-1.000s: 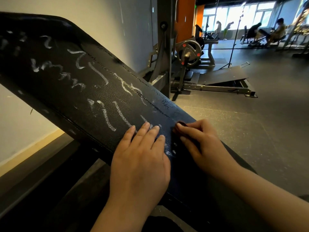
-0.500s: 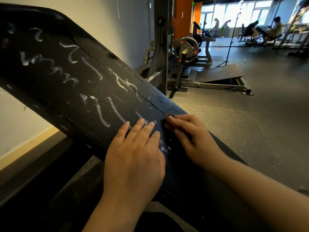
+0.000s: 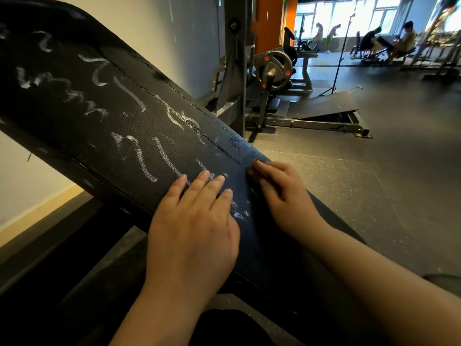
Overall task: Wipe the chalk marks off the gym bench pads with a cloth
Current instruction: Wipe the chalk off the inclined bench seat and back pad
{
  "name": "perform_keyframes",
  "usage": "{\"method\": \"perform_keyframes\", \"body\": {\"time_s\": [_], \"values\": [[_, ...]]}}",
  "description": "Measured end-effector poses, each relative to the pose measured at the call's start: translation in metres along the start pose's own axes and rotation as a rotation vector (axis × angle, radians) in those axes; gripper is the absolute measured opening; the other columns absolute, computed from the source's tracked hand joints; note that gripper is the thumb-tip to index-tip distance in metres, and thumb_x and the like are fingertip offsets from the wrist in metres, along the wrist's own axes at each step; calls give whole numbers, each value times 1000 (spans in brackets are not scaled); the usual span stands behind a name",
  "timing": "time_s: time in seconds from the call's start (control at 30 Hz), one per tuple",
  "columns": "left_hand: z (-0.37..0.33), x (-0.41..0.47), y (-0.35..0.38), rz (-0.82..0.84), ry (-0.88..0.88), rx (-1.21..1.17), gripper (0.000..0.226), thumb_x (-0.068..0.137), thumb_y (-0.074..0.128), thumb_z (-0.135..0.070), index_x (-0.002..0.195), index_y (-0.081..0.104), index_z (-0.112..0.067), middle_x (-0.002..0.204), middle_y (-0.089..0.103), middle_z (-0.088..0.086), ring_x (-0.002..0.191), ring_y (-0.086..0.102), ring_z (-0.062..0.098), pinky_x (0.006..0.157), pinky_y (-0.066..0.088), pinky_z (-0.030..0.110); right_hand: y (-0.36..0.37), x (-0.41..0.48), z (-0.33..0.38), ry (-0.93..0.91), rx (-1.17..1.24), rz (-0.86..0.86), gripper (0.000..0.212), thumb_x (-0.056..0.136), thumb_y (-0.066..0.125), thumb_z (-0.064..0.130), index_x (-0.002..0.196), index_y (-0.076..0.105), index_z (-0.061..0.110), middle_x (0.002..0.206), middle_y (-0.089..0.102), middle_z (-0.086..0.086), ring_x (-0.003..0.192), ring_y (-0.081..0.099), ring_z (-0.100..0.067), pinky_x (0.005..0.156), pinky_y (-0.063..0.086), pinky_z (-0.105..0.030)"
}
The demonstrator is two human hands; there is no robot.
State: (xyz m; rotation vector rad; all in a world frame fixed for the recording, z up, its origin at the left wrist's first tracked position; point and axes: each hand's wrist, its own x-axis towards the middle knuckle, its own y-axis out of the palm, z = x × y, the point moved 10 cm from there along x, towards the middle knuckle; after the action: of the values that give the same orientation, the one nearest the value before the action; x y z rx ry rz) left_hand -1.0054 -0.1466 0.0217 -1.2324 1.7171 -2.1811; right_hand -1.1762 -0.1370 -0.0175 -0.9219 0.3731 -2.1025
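Chalk marks (image 3: 147,161) streak a black, slanted bench pad (image 3: 74,96) that runs from 10 o'clock down to 5 o'clock, white squiggles and strokes covering its textured face from the upper end to the person's fingers. The left hand (image 3: 194,231) lies flat on the pad at 6 o'clock, released, its straight fingers touching the lowest strokes, with faint smudges just beside it at 3 o'clock. The right hand (image 3: 284,196) rests at the pad's far edge, its fingertips on a small dark scrap (image 3: 257,161); whether that is the cloth, and whether it is pinched or only pressed, cannot be told. At 1 o'clock a plate-loaded machine (image 3: 274,68) stands on the grey floor (image 3: 374,196), well apart from people (image 3: 371,41) near bright windows.
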Motion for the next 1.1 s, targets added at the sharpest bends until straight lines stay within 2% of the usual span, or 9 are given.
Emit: {"method": "perform_keyframes", "body": {"time_s": [0.1,0.2,0.33,0.5,0.7,0.87,0.97,1.03,1.1], "values": [[-1,-2,0,-10,4,-1,50,92,35,-30,119,73,-14,136,63,4,134,53,20,112,37,50,6,-3,-4,111,29,-14,44,103,51,21,146,48,29,137,44,16,129,41,0,116,36,-31],[-1,-3,0,-36,0,-9,49,92,36,-28,119,73,-12,135,63,5,134,53,21,112,37,50,12,-46,36,-87,38,87,46,101,50,22,146,49,34,142,43,20,134,39,4,111,34,-17],[-2,-3,-1,-59,2,-11,48,92,37,-28,118,73,-11,135,64,6,133,53,22,112,37,50,8,-54,40,-247,-13,169,45,102,51,18,147,50,26,145,45,15,138,40,-4,114,34,-20],[-1,-6,3,14,-2,10,50,92,35,-30,123,71,-13,138,62,4,136,50,20,113,37,50,7,-32,13,43,24,10,48,102,50,20,148,43,35,141,40,26,130,34,14,114,33,-19],[1,-3,3,25,-19,25,51,90,35,-32,120,72,-14,136,63,3,134,52,20,109,41,53,17,-50,39,-92,-4,225,52,103,49,22,150,37,43,151,31,32,141,25,10,114,26,-13],[0,-3,3,-27,-3,40,52,84,36,-34,112,76,-16,130,66,4,128,58,22,106,38,52,6,-28,4,184,-12,97,57,105,46,29,154,21,45,162,16,26,148,9,6,124,16,-31],[0,0,-1,-116,25,38,50,82,38,-32,106,79,-14,126,69,5,124,60,25,104,38,50,23,-45,32,108,13,196,60,105,45,32,152,16,54,160,3,36,147,2,11,122,11,-23],[0,1,-2,-142,44,40,50,81,39,-32,104,79,-15,126,69,5,124,60,26,104,37,50,25,-57,44,24,54,264,58,102,50,33,145,23,60,156,3,42,145,6,16,119,14,-19],[-2,1,-3,-192,74,33,49,80,40,-32,104,79,-16,126,68,4,125,59,25,104,36,49,19,-54,37,27,104,300,50,101,54,32,136,32,61,153,8,45,143,9,18,121,19,-23]]}}
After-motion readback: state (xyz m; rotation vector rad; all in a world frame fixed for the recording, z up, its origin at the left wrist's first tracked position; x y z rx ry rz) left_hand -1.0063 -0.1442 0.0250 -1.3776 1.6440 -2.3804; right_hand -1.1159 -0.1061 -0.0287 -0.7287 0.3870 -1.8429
